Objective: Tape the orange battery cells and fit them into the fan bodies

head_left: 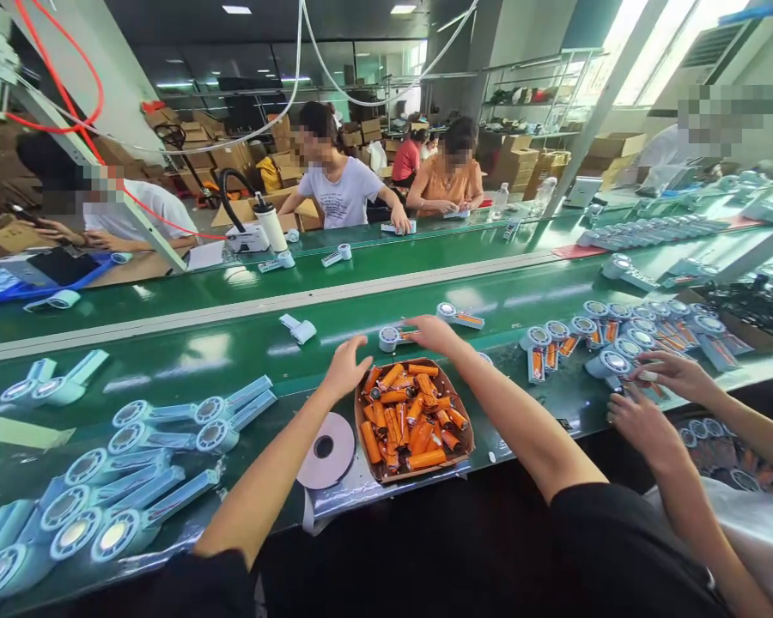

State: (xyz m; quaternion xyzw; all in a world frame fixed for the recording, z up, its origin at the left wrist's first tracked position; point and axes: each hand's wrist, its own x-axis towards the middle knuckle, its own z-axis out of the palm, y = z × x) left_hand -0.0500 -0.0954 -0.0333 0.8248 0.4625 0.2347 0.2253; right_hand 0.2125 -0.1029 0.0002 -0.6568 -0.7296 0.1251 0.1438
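Orange batteries (pixel 412 416) are being shown heaped in a shallow brown tray (pixel 465 445), which is resting on the near edge of a long green conveyor belt (pixel 245 343). The cylinders are lying at every angle, glossy orange with dark ends, and are filling most of the tray.

Largest in view, the green belt is running from left to right, with a pale strip dividing it down the middle. On its left part, pale blue handheld fans (pixel 167 421) with round heads and flat handles are lying in rows. To the right of the tray, more fans with orange cells in their handles (pixel 593 330) are being gathered in a cluster. A white roll of tape (pixel 327 451) is lying just beside the tray's left side.

The left hand (pixel 346 367) is being held over the tray's far left corner, fingers open and spread, gripping nothing. The right hand (pixel 433 333) is being stretched past the tray's far edge, open, its fingertips at a small fan (pixel 390 338) on the belt. A co-worker's two hands (pixel 657 399) are being kept close together at the right.
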